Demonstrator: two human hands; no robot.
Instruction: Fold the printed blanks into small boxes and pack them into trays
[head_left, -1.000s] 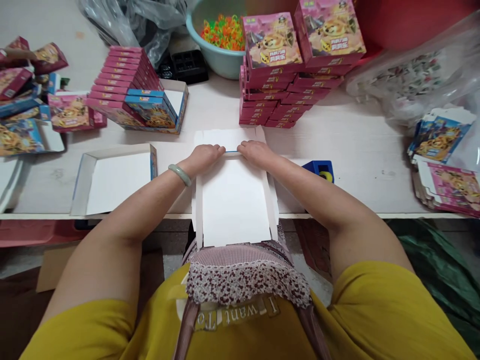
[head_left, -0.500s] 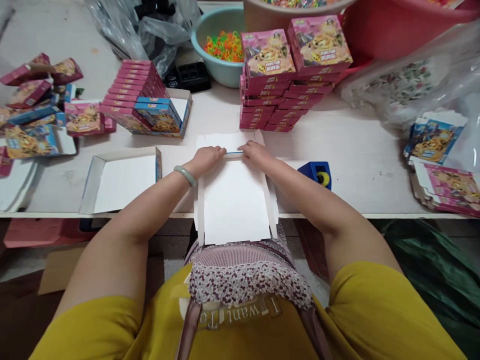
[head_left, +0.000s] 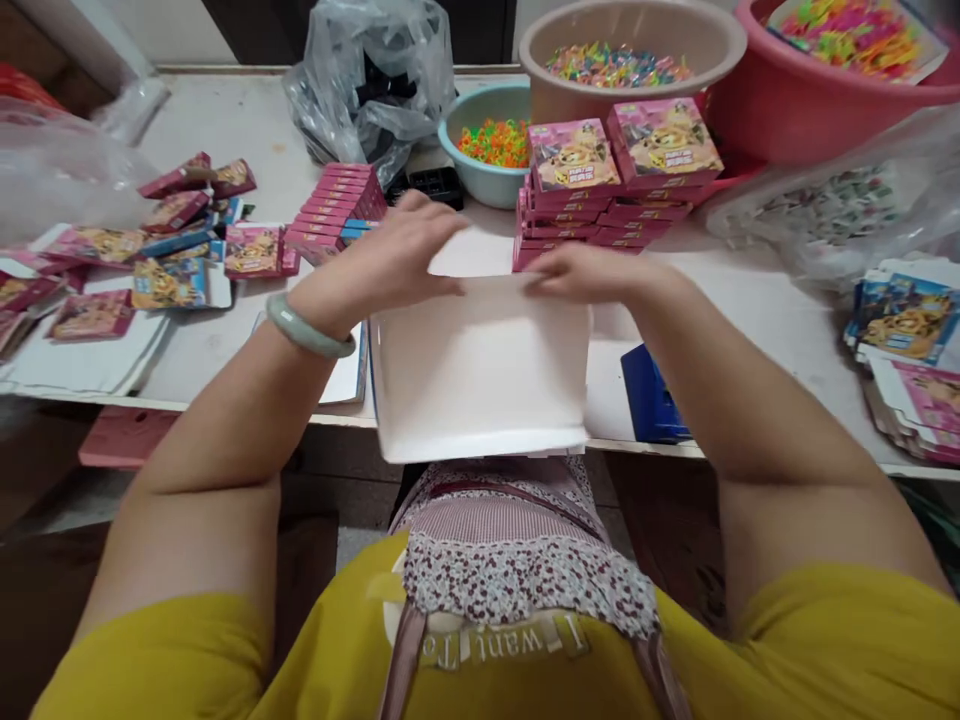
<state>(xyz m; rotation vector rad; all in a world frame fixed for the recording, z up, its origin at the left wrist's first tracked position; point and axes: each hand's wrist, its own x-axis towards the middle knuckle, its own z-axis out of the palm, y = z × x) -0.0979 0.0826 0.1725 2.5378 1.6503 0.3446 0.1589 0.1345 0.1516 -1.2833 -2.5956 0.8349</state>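
A cardboard box tray (head_left: 480,375), white inside, is raised at the table's front edge, tilted with its inner face towards me. My right hand (head_left: 581,272) pinches its far edge, right of the middle. At the far left corner is my left hand (head_left: 397,255), thumb by the edge and fingers apart from it; a pale green bangle (head_left: 311,332) circles that wrist. Partly hidden behind my left forearm lies another white-lined tray (head_left: 346,380). A blue tape dispenser (head_left: 651,395) stands near my right forearm.
Stacked pink boxes (head_left: 574,165) stand ahead, before a beige tub (head_left: 630,75), a light-blue bowl (head_left: 484,185) and a red tub (head_left: 825,110) of small colourful pieces. Loose small boxes (head_left: 172,280) lie left; flattened cartons (head_left: 911,340) lie right. A plastic bag (head_left: 375,90) sits behind.
The tray's flaps have been folded up into walls, and it has been lifted and tilted. My left hand has come off the far edge with fingers spread. The view has shifted.
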